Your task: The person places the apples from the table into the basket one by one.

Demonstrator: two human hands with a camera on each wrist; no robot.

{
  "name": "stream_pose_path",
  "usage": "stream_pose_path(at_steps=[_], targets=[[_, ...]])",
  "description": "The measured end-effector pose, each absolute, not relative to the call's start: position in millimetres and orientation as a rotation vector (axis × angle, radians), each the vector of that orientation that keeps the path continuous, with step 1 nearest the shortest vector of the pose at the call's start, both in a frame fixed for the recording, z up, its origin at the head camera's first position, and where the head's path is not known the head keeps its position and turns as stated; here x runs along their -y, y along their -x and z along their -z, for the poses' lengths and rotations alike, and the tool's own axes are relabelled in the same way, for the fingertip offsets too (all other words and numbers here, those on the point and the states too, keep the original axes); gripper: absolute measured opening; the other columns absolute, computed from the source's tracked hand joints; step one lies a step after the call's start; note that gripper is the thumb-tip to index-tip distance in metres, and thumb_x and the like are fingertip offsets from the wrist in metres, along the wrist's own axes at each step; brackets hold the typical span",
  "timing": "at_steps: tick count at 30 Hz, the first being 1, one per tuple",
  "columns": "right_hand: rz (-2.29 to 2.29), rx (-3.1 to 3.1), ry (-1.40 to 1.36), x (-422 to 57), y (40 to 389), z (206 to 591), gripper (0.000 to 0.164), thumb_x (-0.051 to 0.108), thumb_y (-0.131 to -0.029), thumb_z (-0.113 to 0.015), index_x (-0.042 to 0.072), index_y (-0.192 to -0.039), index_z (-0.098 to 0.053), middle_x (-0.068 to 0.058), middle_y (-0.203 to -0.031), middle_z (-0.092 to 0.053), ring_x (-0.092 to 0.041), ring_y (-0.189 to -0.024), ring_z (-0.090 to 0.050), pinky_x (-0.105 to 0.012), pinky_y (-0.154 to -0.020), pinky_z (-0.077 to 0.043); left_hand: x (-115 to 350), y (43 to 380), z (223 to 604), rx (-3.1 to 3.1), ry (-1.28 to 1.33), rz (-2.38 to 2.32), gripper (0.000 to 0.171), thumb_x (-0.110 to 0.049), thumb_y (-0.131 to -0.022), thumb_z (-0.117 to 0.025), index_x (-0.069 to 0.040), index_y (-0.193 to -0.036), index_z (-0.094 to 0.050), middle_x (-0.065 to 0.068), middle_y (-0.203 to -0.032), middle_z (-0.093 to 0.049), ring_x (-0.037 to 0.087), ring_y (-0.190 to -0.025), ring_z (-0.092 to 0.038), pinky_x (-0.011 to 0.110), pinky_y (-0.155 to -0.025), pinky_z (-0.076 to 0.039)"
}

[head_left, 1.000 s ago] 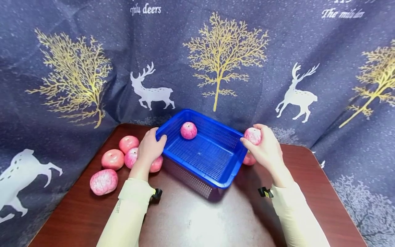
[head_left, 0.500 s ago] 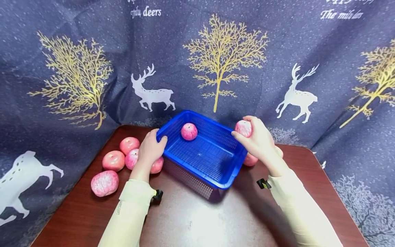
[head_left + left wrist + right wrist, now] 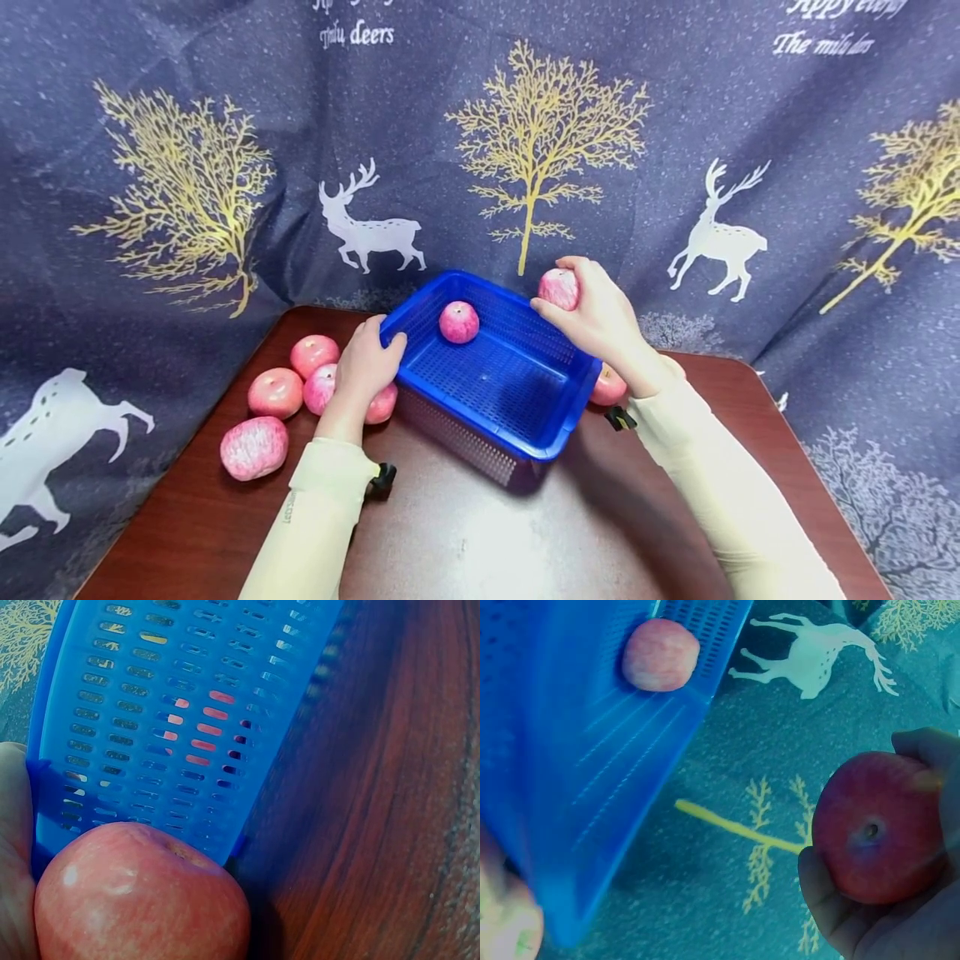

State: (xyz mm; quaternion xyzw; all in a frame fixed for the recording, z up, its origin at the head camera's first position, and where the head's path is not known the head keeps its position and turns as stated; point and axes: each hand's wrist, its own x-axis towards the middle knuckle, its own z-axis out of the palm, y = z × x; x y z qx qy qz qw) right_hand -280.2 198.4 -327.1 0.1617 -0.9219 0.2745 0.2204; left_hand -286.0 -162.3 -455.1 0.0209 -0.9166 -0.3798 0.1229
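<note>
A blue perforated plastic basket [image 3: 465, 422] stands at the middle of the table's far side. My left hand [image 3: 367, 362] grips its left rim, thumb over the edge. Inside, near the back left corner, lies one red apple [image 3: 459, 322]; it also shows through the slots in the left wrist view. My right hand [image 3: 602, 315] holds another apple [image 3: 558, 288] between thumb and fingers, level with the back right rim in the head view. The right wrist view shows that held apple [image 3: 877, 825] stem end toward the camera, apart from the basket wall [image 3: 622, 795].
Several apples lie left of the basket, among them a striped one [image 3: 254, 448] nearest the front. One apple [image 3: 381, 403] sits against the basket beneath my left hand. Right of the basket, another apple [image 3: 607, 387] is partly hidden by my right arm. A printed cloth [image 3: 480, 150] hangs behind the table.
My right hand has carried its apple leftward and up, from beside the basket's right end to over the back right rim. My left hand and the basket have stayed put.
</note>
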Motion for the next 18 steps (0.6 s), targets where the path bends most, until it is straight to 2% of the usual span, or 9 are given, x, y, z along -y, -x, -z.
stream_pose_path(at_steps=[18], targets=[[-0.874,2.488,-0.567,-148.7,299.5,311.3,0.069,0.046,-0.092,-0.088,0.010,-0.145,-0.062,-0.014,-0.136,-0.069,-0.035,-0.120,-0.067,-0.056,-0.099,-0.054,164.2,286.6,454.8,2.676,-0.051,1.112,0.063,-0.043,-0.110,-0.059,-0.004,-0.158,-0.053,0.025,-0.148,-0.061,0.047,-0.131,-0.062,0.065,-0.116,-0.047]])
